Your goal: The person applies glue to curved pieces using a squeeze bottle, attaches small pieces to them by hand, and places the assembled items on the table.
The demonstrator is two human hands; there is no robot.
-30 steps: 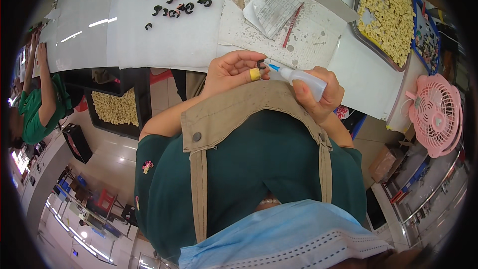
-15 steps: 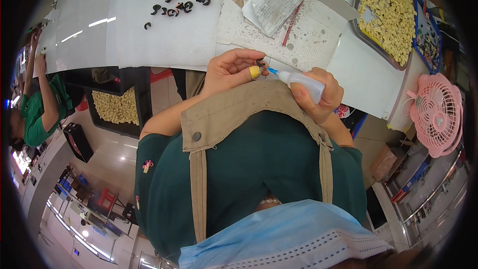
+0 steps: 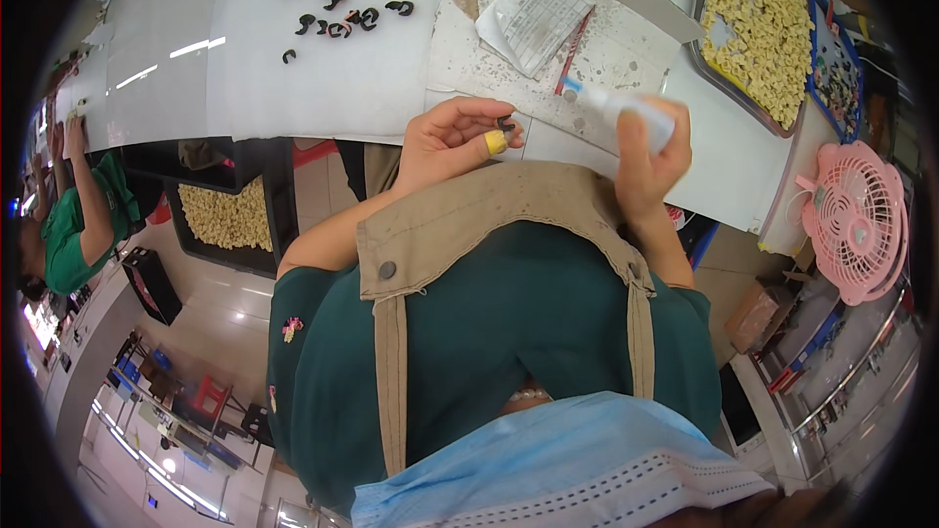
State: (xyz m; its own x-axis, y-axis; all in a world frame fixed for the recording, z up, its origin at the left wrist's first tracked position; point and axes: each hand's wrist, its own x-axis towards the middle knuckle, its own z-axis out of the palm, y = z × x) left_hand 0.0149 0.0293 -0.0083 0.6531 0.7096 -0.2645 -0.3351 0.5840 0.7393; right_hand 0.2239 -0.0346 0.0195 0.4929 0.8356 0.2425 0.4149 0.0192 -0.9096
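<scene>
My left hand (image 3: 448,144), with yellow tape around one fingertip, pinches a small black curved piece (image 3: 506,123) above the table's near edge. My right hand (image 3: 657,158) grips a translucent white squeeze bottle (image 3: 641,120) with a blue nozzle tip; the bottle is smeared by motion. Its tip points left, over a speckled white board (image 3: 611,68), apart from the piece in my left hand. Several similar black curved pieces (image 3: 337,0) lie in a loose pile on the white table covering (image 3: 264,83) at the far left.
On the board rest a printed paper slip (image 3: 536,20) and a red pen (image 3: 574,54). A tray of pale yellow pieces (image 3: 753,29) stands at the right, a blue tray (image 3: 836,68) beside it. A pink fan (image 3: 856,220) stands right. A co-worker in green (image 3: 83,220) works at left.
My right hand has drawn the bottle away from the black piece, moving it to the right and up. My left hand stays almost in place, still pinching the piece.
</scene>
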